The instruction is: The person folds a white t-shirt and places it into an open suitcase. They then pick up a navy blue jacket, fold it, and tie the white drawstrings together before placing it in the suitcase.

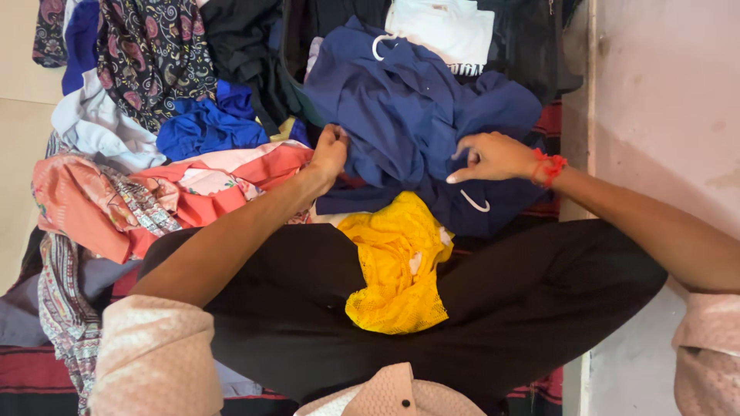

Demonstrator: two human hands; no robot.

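A pale pink, finely textured short-sleeved shirt [158, 354] with a small dark button at the placket is worn, with loose black trousers [539, 285]. A knotted red thread band [549, 168] is tied round the right wrist.

A dark striped mat [31, 377], red and black, covers the pale floor [15, 154] and carries the heap of clothes. Directly on it lie a coral printed cloth [85, 200], a grey patterned garment [62, 308] and, further up, a navy garment [416, 115] spread wide (its lower edge reaching the mat's red stripes). A pink wall [663, 92] borders the mat.
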